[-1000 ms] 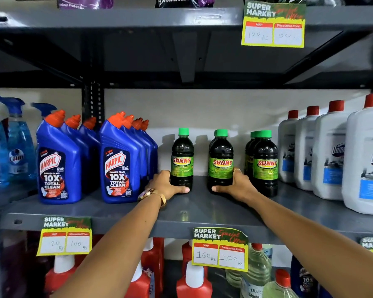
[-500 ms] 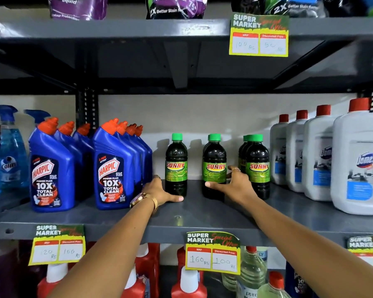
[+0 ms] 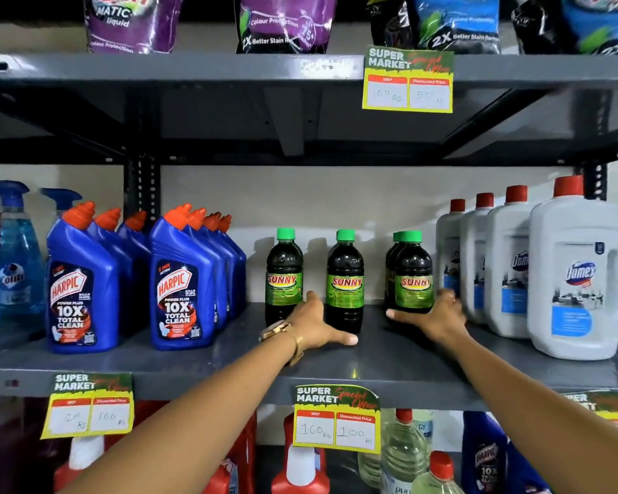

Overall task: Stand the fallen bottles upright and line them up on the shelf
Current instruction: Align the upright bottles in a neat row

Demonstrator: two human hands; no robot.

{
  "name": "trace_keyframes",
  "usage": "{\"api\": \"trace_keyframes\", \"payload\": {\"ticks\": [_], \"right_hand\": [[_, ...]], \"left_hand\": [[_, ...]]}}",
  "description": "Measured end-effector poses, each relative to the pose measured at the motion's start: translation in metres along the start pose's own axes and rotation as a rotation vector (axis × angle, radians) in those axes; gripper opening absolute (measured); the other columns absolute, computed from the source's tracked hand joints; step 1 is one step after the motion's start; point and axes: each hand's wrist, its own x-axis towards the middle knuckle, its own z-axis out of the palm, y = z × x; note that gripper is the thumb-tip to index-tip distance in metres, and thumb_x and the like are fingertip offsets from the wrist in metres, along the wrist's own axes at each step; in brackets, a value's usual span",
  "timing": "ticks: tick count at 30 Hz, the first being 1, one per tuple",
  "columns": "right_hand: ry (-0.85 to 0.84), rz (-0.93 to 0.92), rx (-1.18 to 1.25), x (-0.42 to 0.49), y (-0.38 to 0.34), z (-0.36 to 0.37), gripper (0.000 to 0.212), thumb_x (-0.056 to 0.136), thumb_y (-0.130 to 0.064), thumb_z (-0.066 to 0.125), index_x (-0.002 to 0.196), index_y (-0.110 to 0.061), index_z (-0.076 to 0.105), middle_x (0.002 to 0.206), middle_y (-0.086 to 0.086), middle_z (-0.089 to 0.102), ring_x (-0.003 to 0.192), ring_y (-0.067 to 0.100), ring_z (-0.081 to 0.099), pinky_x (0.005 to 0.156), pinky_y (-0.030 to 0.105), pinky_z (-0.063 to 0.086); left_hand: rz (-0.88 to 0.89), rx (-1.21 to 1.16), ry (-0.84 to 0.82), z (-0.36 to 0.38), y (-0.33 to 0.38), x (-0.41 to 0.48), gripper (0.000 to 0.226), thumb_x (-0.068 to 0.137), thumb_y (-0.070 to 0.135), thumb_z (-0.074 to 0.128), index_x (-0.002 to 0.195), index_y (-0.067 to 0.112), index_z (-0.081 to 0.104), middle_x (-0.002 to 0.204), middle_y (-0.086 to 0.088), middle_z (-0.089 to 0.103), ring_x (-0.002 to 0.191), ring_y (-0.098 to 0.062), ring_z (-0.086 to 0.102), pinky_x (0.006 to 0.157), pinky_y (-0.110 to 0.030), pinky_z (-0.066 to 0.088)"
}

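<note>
Nearest the shelf's front edge [image 3: 389, 379], both hands have slid rightward along the row since a moment ago: the left hand [image 3: 314, 324] has left the leftmost Sunny bottle [image 3: 283, 279] and now cups the base of the middle Sunny bottle [image 3: 345, 285], fingers spread loosely; the right hand [image 3: 439, 315] has passed on to the right Sunny bottles [image 3: 412, 276], fingers splayed round their base. Whether either truly grips, I cannot tell. Every bottle stands with its long axis vertical and its green cap up, so probably only spacing remains. Farther back, another bottle hides behind the right one.
</note>
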Motion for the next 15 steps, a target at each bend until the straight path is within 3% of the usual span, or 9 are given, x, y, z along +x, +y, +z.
{"api": "trace_keyframes", "payload": {"ticks": [3,5,8,15], "right_hand": [[-0.099,-0.014,0.05,0.006,0.006,0.001,0.092,0.045,-0.031,0.097,0.122,-0.005,0.052,0.121,0.016,0.064,0.113,0.03,0.061,0.098,0.036,0.048],[-0.08,-0.017,0.033,0.009,0.008,0.002,0.083,0.051,-0.021,0.095,0.119,-0.004,0.05,0.121,0.017,0.064,0.114,0.032,0.06,0.1,0.039,0.048],[-0.077,-0.019,0.014,0.011,0.009,0.003,0.082,0.052,-0.022,0.094,0.119,-0.004,0.05,0.122,0.018,0.063,0.115,0.032,0.059,0.101,0.04,0.048],[-0.044,-0.024,-0.034,0.009,0.008,0.003,0.083,0.055,-0.024,0.093,0.12,-0.002,0.046,0.124,0.019,0.061,0.117,0.035,0.058,0.099,0.041,0.049]], "left_hand": [[-0.095,-0.111,-0.029,0.012,0.006,0.021,0.102,0.06,0.045,0.087,0.131,0.005,0.027,0.12,-0.015,0.058,0.088,-0.026,0.062,0.065,-0.032,0.053],[-0.131,-0.141,0.0,0.019,0.005,0.03,0.1,0.054,0.047,0.089,0.127,0.007,0.033,0.122,-0.017,0.059,0.098,-0.031,0.062,0.077,-0.039,0.056],[-0.12,-0.084,0.092,0.028,0.0,0.033,0.087,0.058,0.042,0.089,0.122,0.007,0.043,0.124,-0.013,0.059,0.112,-0.031,0.057,0.095,-0.042,0.048],[-0.061,0.105,0.126,0.03,-0.003,0.033,0.074,0.067,0.051,0.079,0.117,0.009,0.045,0.121,-0.012,0.06,0.107,-0.032,0.059,0.088,-0.043,0.051]]}}
